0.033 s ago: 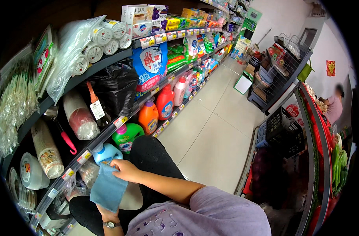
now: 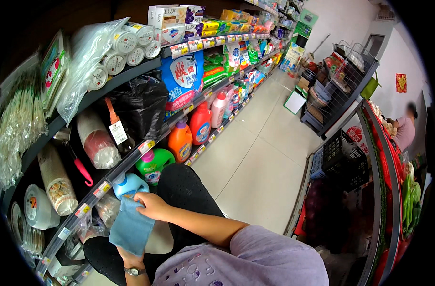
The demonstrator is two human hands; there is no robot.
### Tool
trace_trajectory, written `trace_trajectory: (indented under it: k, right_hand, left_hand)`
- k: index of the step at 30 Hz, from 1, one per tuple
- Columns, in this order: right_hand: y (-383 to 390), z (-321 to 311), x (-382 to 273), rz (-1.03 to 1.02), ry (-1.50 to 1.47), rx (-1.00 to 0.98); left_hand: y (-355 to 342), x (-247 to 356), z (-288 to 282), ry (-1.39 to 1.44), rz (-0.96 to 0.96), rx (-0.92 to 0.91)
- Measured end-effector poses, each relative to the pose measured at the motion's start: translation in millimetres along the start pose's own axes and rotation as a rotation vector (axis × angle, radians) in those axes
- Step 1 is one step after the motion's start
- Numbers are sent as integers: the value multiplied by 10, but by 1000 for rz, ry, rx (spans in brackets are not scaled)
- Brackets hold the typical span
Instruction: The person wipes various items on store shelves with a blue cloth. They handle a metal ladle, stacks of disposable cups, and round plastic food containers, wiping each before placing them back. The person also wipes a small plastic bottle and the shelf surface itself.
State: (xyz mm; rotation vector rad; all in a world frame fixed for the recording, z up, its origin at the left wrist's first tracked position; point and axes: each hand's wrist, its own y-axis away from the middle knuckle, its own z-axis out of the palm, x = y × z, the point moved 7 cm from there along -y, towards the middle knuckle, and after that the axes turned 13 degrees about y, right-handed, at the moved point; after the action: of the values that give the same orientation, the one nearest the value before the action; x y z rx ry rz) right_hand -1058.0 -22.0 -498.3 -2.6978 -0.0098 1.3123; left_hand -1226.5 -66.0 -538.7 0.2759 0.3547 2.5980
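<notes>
A blue cloth (image 2: 133, 226) hangs in front of me over my lap, close to the shelf's lower edge. My right hand (image 2: 152, 207) pinches its upper right corner between thumb and fingers. From below, my left hand (image 2: 130, 258), with a watch on the wrist, reaches up behind the cloth's lower edge; its fingers are hidden by the fabric. Just beyond the cloth's top stands a light blue bottle (image 2: 130, 185) on the bottom shelf, partly covered by the cloth and my right hand.
Detergent bottles in green (image 2: 154, 164), orange (image 2: 180, 141) and red (image 2: 201, 124) line the low shelf. Stacked paper cups (image 2: 97, 139) and a pink-handled utensil (image 2: 82, 170) lie at left. Right of the tiled aisle (image 2: 255, 157) stand a black crate (image 2: 344, 157) and a vegetable rack; a person works beyond.
</notes>
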Motion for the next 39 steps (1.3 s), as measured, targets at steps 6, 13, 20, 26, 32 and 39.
trace_trajectory:
  k: [6, 13, 20, 26, 32, 39]
  right_hand:
    - [-1, -59, -121, -31, 83, 51]
    - [65, -144, -417, -87, 92, 75]
    - [122, -50, -703, -295, 262, 34]
    - [164, -31, -758, -302, 95, -36]
    - [68, -94, -487, -212, 71, 67]
    - [94, 261, -172, 136, -377, -295]
  left_hand:
    - [-95, -30, 19, -22, -46, -116]
    - [-118, -112, 291, 75, -38, -124]
    - [-101, -81, 337, 67, -4, -116]
    - [-92, -35, 331, 141, -45, -260]
    - [-67, 7, 288, 93, 0, -100]
    - [-74, -29, 308, 99, -40, -112]
